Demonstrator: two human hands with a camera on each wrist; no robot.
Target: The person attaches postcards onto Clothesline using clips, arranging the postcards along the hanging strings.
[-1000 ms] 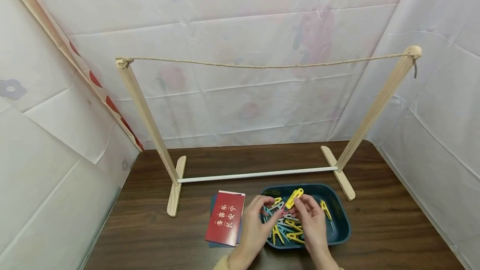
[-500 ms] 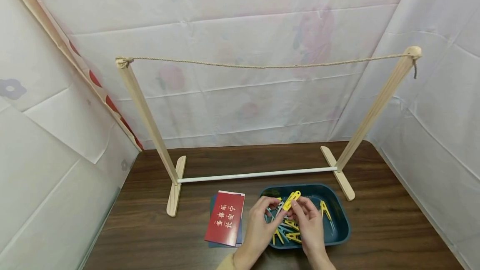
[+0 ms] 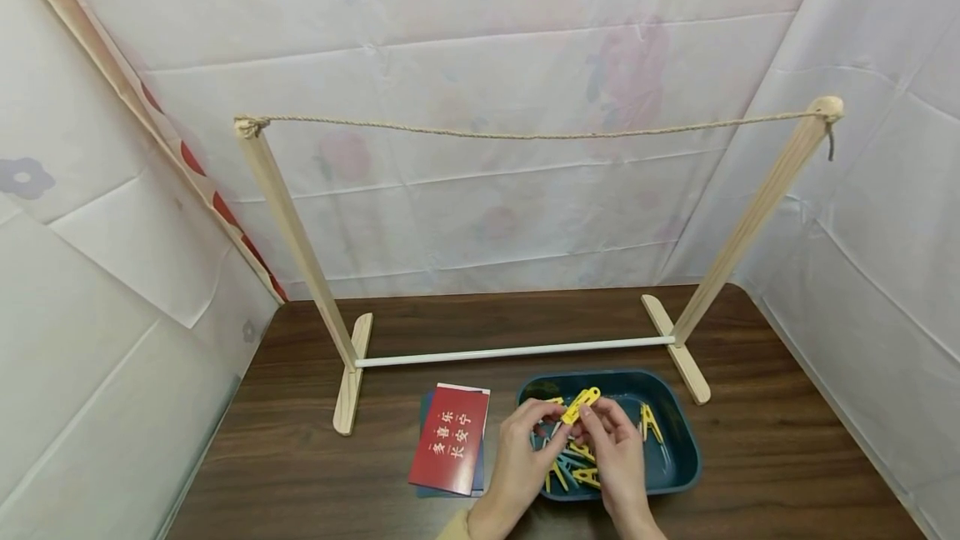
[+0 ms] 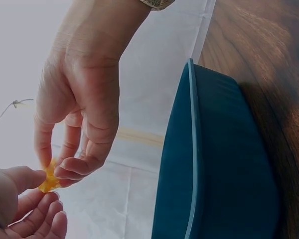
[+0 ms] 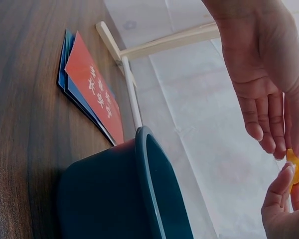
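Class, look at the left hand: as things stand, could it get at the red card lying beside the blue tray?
Probably yes. The red card lies uncovered on the table just beside the left hand, but that hand shares a grip on the yellow clothespin and would need to let go.

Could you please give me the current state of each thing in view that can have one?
yellow clothespin: lifted above the tray, pinched by both hands
left hand: pinching the clothespin
right hand: pinching the clothespin
blue tray: on the table, holding loose clothespins
rope: strung between posts, bare
red card: flat on a stack
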